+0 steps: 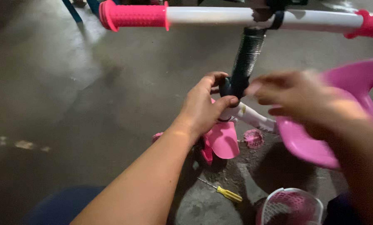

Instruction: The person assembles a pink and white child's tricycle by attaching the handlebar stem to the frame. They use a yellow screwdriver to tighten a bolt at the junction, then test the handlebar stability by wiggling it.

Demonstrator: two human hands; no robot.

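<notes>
Pink ribbed grip | left hand clasps dark stem collar

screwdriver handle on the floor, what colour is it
Yellow; the screwdriver shows only in the head view.

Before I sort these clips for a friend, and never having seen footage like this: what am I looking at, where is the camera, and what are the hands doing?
This is one picture from a camera worn on a person's head, looking down at their own bare hands. The left hand wraps the dark collar at the foot of a child's tricycle's steering stem. The right hand is blurred, close to the stem; whether it holds anything cannot be told. Above runs the white handlebar with a pink grip at each end. The pink seat is at the right, a pink mudguard below. On the concrete floor lie a yellow-handled screwdriver and a pink basket.
</notes>
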